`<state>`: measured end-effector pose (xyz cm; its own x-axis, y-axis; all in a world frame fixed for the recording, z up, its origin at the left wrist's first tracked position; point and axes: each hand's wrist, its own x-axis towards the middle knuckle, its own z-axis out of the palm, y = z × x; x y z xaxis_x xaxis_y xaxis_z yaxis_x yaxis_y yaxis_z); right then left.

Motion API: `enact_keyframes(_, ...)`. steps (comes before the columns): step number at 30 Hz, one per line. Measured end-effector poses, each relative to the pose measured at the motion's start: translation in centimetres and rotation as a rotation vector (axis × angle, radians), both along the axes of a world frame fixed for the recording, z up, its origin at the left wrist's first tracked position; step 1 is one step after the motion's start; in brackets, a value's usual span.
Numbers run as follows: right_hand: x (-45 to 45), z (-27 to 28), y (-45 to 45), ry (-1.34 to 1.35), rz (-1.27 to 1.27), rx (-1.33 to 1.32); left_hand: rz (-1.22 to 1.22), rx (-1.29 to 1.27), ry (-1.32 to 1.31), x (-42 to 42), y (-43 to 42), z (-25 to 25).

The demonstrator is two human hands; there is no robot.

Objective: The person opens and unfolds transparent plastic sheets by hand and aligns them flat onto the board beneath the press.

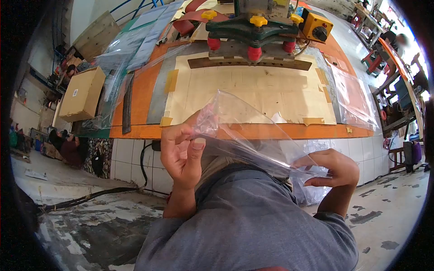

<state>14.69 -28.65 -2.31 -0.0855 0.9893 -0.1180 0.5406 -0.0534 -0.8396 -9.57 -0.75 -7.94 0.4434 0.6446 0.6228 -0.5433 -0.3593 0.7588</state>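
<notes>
A clear plastic sheet (253, 131) hangs between my two hands, in front of the orange table's near edge. My left hand (183, 151) pinches its bunched corner between fingers and thumb. At the sheet's lower right end, my right hand (330, 168) has its fingers and thumb closed on the edge. Past the sheet lies tan paper (253, 92), taped down on the table. A dark metal bar (248, 63) sits under the green press head (253, 34) at the back of the paper.
A cardboard box (82, 94) stands at the left. Clear plastic sheets (355, 97) lie on the table's right side. A yellow control box (316, 27) is beside the press. Black cables (90, 196) run along the floor. People (72, 147) are at the far left.
</notes>
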Motion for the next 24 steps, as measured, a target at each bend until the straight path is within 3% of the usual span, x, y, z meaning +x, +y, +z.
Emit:
enact_keyframes(5,-0.3,-0.1,0.1,-0.104,0.055,-0.032,0.043,0.019,0.070,-0.3,0.8,0.2)
enact_keyframes(8,1.2,1.2,0.0,0.127,0.117,0.177,-0.002,0.026,0.060,-0.8,1.3,-0.2)
enact_keyframes(10,2.5,3.0,0.5,0.137,-0.119,0.307,-0.072,-0.017,0.060,-0.2,1.1,0.2)
enact_keyframes(12,1.5,3.6,3.3,0.216,-0.305,0.400,-0.189,0.159,0.063,0.8,0.4,1.2)
enact_keyframes(15,-0.3,5.5,8.2,0.194,-0.337,0.496,-0.189,0.202,0.042,1.3,-0.3,1.0)
enact_keyframes(17,-1.0,6.2,10.9,-0.031,-0.264,0.578,-0.167,0.204,0.063,1.2,-1.0,1.3)
enact_keyframes(24,-1.9,7.3,14.5,-0.167,-0.027,0.611,0.029,0.344,0.196,-0.8,-1.7,0.9)
